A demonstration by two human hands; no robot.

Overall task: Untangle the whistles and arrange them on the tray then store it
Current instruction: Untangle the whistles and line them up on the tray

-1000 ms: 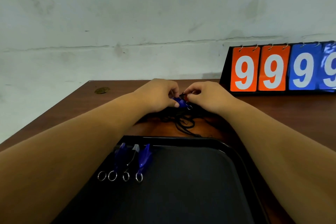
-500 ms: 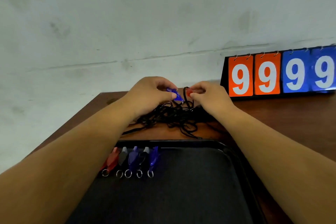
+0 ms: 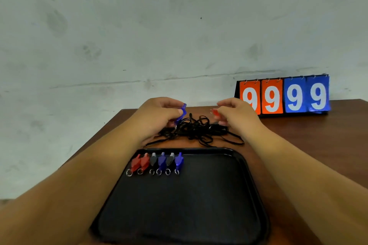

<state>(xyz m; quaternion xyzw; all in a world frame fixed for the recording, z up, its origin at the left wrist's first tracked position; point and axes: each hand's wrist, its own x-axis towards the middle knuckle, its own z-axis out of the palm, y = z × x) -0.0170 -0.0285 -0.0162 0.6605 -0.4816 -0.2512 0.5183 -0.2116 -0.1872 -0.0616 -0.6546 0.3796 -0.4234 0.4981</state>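
- Whistle row (image 3: 156, 162): lay at the far left end of the black tray (image 3: 189, 205), six side by side. Ran two red, one dark, one blue, one dark, one blue, with the metal rings turned toward the wearer.
- Left hand (image 3: 159, 114): gripped a blue whistle (image 3: 183, 110) between curled fingers and thumb, raised just above the left side of the cord tangle.
- Right hand (image 3: 237, 114): pinched a red whistle (image 3: 215, 112) at the fingertips, ring pointing left, held well apart from the blue one.
- Black cords (image 3: 197, 129): sprawled in a knotted heap on the table (image 3: 308, 135), between and below both hands, just beyond the tray's far rim. Reached up near the blue whistle's ring; too blurred to tell whether joined to either held whistle.
- Tray: rested flat on the brown table, between the two forearms.
- Scoreboard (image 3: 282, 95): stood at the back right of the table against the pale wall (image 3: 139, 26). Showed 9 9 on orange cards and 9 9 on blue.
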